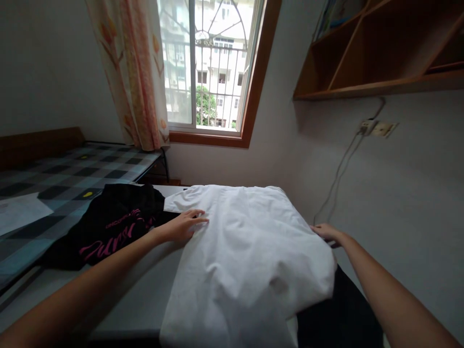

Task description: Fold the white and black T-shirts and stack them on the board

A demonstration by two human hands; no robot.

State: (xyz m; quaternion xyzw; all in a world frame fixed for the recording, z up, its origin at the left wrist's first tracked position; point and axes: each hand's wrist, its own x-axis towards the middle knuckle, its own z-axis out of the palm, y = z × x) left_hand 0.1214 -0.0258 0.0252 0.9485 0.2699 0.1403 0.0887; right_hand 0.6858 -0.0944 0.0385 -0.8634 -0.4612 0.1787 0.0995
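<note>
A large white cloth garment (pixel 246 241) lies spread over the table, its near part hanging over the front edge. My left hand (pixel 184 225) rests at its left edge, fingers apart and pointing right, with nothing gripped. At the right edge of the white garment is my right hand (pixel 327 233), its fingers bent at the fabric and partly hidden, so a grip cannot be made out. Dark fabric (pixel 337 309) shows beneath the garment at the lower right. Left of my left hand lies a black garment (pixel 123 217) with pink lettering.
The pale table (pixel 145 290) stands beside a bed with a checked cover (pixel 72 169), where a paper sheet (pixel 21 211) lies. Wooden shelves (pixel 377 48) hang at the upper right above a socket with cables (pixel 377 128). Behind are a curtain (pixel 134 72) and a barred window (pixel 217 63).
</note>
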